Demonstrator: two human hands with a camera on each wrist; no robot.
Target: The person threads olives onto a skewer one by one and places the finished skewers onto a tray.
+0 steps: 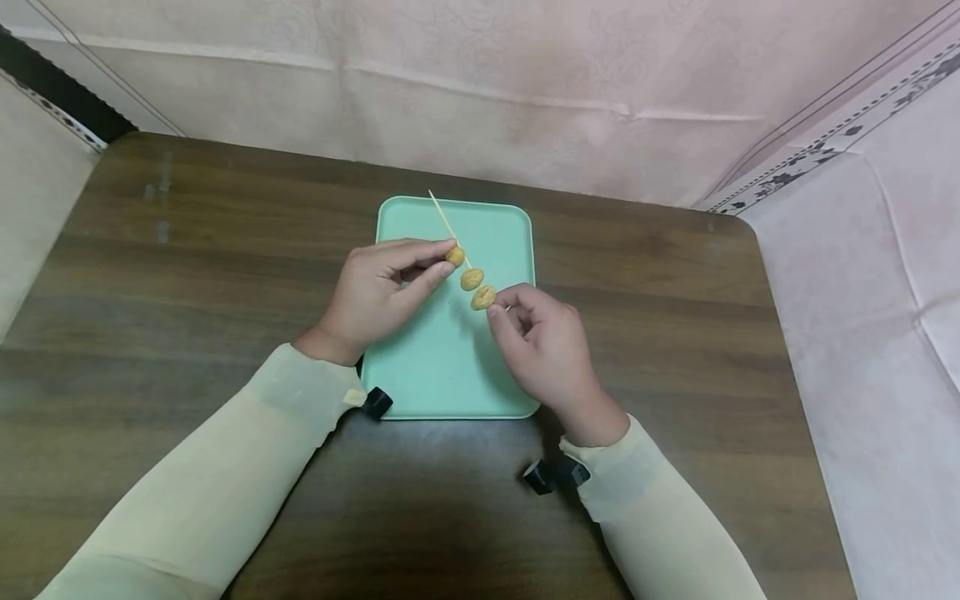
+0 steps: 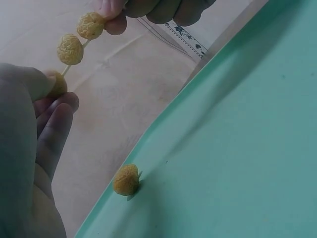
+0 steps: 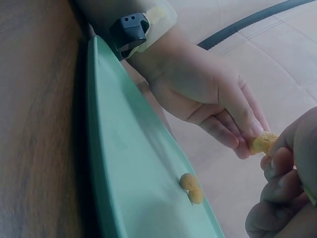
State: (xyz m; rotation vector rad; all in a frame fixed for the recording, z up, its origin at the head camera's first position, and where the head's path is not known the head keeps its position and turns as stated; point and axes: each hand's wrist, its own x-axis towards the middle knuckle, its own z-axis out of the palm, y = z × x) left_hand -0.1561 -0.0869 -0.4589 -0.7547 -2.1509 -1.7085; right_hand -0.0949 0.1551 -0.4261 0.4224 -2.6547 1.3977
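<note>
A thin stick (image 1: 444, 218) bearing wrinkled, yellow-brown balls, held above a green tray (image 1: 442, 387) that lies just inside the far edge of the surface (image 1: 225, 333). My left fingers (image 1: 423, 249) pinch the upper ball (image 1: 454, 256); whether the stick pierces it, I cannot tell. The middle ball (image 1: 472, 279) and lower ball (image 1: 483, 297) are threaded just apart. My right fingers (image 1: 527, 294) pinch at the stick's near end, close against the lower ball. Right wrist view: two loose balls (image 3: 188, 181) near the tray's far edge.
</note>
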